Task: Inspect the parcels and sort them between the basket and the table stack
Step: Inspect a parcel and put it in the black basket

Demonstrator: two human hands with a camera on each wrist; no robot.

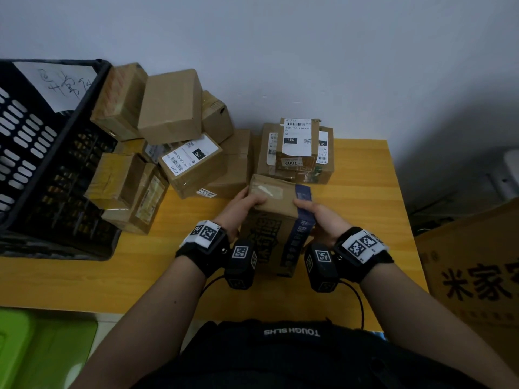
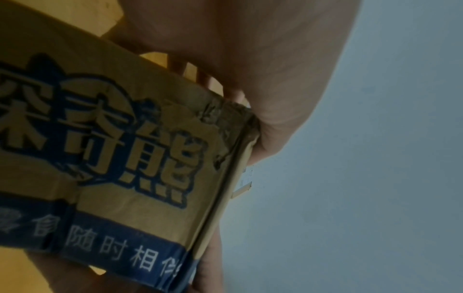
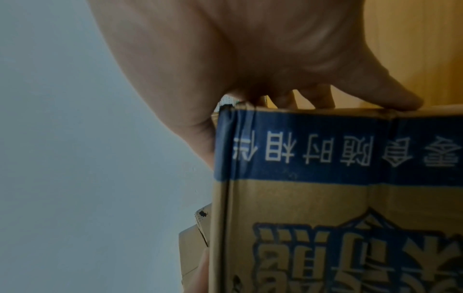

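**Two hands, one worn box, and a crowded table edge**

Both of my hands are clamped on the box point(image 1: 276, 220) at centre frame of the head view: left hand point(image 1: 241, 204) curled over its upper left corner, right hand point(image 1: 317, 217) wrapped over the blue-banded right edge. It sits above the yellow table point(image 1: 365, 192), just below the stack point(image 1: 297, 150) of labelled parcels at upper centre; whether its lower end rests on the table I can't tell, since my wrists hide it.

What could go wrong: my hold is on edges and corners only. In the left wrist view the corner under my palm is torn and crumpled, cardboard peeling, so squeezing there could tear it further or let the box slip as I turn it. Tilting it away from me could knock the stack, which is close behind. The loose heap point(image 1: 168, 141) at upper left leans every way beside the black basket point(image 1: 42, 164); a careless swing that way might bring it down. I could also misjudge the box if I don't check every face, as no shipping label shows on the sides I can see.

How it looks: brown corrugated card, bold blue Chinese lettering on the near face, a dark blue band with white characters along one side, clear tape across the top, edges scuffed.
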